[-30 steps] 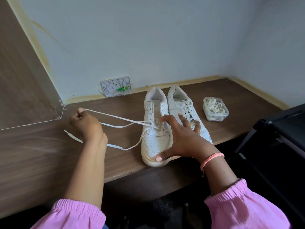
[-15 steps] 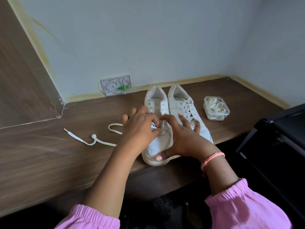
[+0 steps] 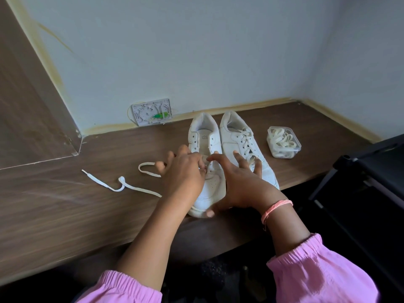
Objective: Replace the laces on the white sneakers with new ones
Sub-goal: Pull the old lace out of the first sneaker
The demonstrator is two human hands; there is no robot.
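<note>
Sneakers sit side by side on the desk (image 3: 65, 215), heels toward the wall (image 3: 196, 51) and toes at the near edge. Beyond them, a black rack (image 3: 376, 171) stands off the desk's right end.

Left sneaker (image 3: 205, 132) has bare upper eyelets; right sneaker (image 3: 236, 136) is fully laced. Both arms, in pink sleeves (image 3: 323, 274), reach over the left sneaker. The right hand (image 3: 238, 184) lies spread across both shoes with fingers straight, thumb curving round the left sneaker's toe, forefinger on its tongue; it steadies the shoe, clasping nothing. An orange band (image 3: 275, 207) circles that wrist. The left hand (image 3: 185, 169) is curled at the lower eyelets, fingertips pinching the lace (image 3: 122, 184) where it leaves the shoe.

That lace trails leftward over the desk in a loop and a twisted run, its tip lying loose well away from the shoe. A clear tub (image 3: 284, 142) of coiled laces rests right of the right sneaker, apart from it. A grey wall plate (image 3: 150, 111) sits against the wall behind.
</note>
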